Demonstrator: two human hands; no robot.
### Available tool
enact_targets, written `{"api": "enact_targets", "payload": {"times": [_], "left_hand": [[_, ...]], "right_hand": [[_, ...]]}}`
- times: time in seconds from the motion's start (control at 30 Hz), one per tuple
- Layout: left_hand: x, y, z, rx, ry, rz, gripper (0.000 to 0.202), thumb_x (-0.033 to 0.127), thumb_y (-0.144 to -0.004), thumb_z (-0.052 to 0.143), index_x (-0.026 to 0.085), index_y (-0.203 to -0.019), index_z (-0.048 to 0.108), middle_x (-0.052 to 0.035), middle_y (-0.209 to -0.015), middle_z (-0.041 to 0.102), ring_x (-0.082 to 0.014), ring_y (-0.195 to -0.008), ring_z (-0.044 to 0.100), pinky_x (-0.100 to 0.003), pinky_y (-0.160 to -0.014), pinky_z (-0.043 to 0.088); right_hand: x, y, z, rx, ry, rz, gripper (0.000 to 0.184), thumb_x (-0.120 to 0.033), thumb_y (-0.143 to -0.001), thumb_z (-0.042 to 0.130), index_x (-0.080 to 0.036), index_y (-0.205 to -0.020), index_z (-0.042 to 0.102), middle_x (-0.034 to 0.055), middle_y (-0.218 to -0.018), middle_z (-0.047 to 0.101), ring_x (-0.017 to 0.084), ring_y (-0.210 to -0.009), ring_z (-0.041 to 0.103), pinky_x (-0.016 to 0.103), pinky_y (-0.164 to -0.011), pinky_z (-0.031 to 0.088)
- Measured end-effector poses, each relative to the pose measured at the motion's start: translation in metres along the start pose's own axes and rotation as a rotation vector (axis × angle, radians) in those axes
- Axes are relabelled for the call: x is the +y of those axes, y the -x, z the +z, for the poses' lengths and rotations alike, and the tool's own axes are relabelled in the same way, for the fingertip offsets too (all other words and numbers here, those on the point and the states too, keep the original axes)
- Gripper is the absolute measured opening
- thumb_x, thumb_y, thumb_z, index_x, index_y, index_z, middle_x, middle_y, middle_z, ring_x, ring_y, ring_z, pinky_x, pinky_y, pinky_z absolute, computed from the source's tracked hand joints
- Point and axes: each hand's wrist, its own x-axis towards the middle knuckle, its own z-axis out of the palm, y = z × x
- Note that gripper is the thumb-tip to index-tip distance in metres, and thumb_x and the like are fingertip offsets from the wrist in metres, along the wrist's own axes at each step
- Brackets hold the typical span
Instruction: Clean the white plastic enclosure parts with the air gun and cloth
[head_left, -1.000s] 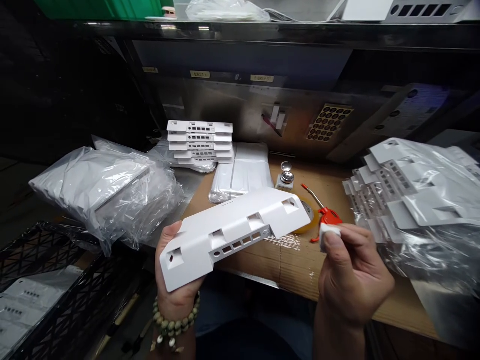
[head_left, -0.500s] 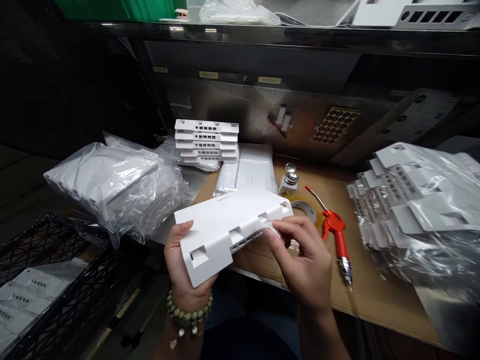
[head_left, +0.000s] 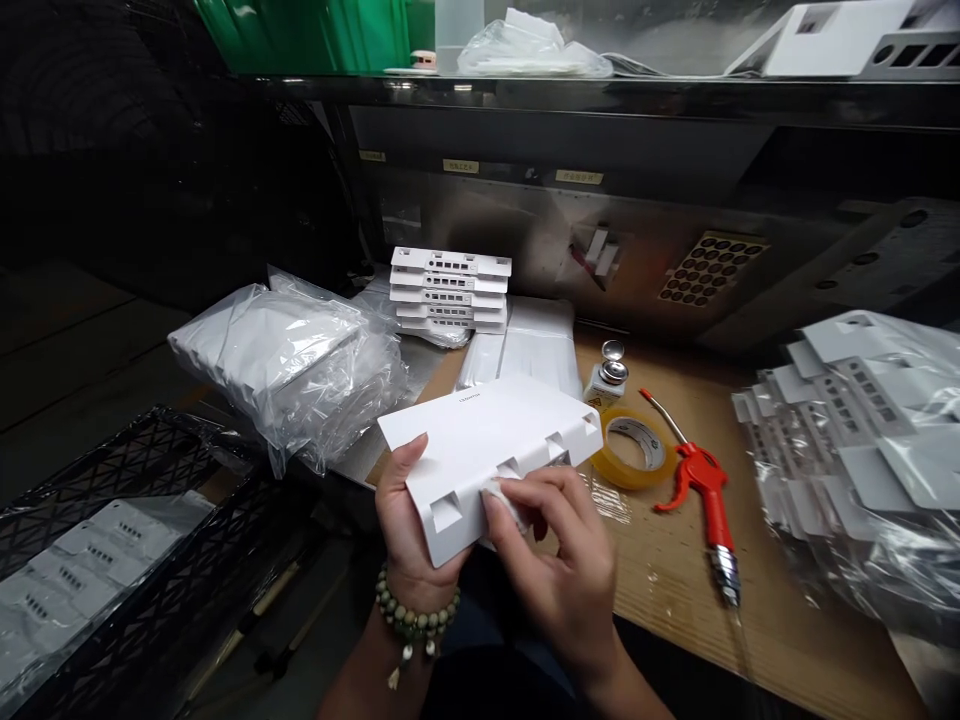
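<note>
Right hand [head_left: 562, 560] pinches a small white wad [head_left: 510, 502] against the port side of a white plastic router housing [head_left: 487, 430], which the left hand [head_left: 409, 530] grips by one end, with a tape roll [head_left: 613, 470] and red air blow gun [head_left: 703, 472] beyond on the surface [head_left: 667, 575], stacked housings [head_left: 450, 283] further back.

A: Landmark's the tape roll [head_left: 631, 480], just one. What's left of it?
B: Two hands, a left hand [head_left: 411, 525] plus a right hand [head_left: 566, 550], one white cover [head_left: 480, 435], one small white piece [head_left: 513, 508]. One cover stack [head_left: 450, 290] farther back.
A: Right?
B: One air gun [head_left: 706, 475]. Just behind it, one pump bottle [head_left: 606, 382].
A: Bagged piles [head_left: 885, 440]?
B: Two, one either side.
A: Up behind it?
B: Three yellow labels [head_left: 579, 177], one sticker sheet [head_left: 712, 268].
</note>
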Motion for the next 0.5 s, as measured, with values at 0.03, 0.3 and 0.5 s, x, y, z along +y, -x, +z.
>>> {"api": "enact_targets", "payload": {"times": [0.03,0.3,0.5], "left_hand": [[-0.001,0.000,0.000,-0.003,-0.001,-0.013,0.042,0.030,-0.088,0.057,0.014,-0.126,0.067,-0.0110,-0.097,0.080,-0.0349,-0.101,0.075,-0.050,-0.096,0.059],[-0.003,0.002,-0.002,-0.046,-0.016,-0.104,0.040,0.038,-0.084,0.065,0.017,-0.117,0.071,-0.0117,-0.107,0.078,-0.0339,-0.102,0.074,-0.041,-0.090,0.061],[0.000,0.007,0.000,-0.032,0.012,-0.189,0.034,0.039,-0.088,0.063,0.018,-0.113,0.072,-0.0091,-0.111,0.078,-0.0336,-0.107,0.073,-0.037,-0.093,0.059]], "right_hand": [[-0.002,0.001,0.003,-0.012,-0.012,-0.013,0.016,-0.009,-0.089,0.070,-0.018,-0.102,0.072,0.0028,-0.089,0.060,0.012,-0.073,0.056,0.025,-0.064,0.049],[-0.021,0.007,0.014,-0.043,-0.103,-0.131,0.019,-0.007,-0.087,0.070,-0.016,-0.103,0.070,0.0041,-0.086,0.063,0.013,-0.071,0.060,0.025,-0.062,0.053],[-0.016,0.012,0.021,-0.035,-0.049,-0.180,0.023,-0.005,-0.085,0.070,-0.017,-0.105,0.070,0.0049,-0.084,0.065,0.016,-0.071,0.064,0.028,-0.065,0.056]]}}
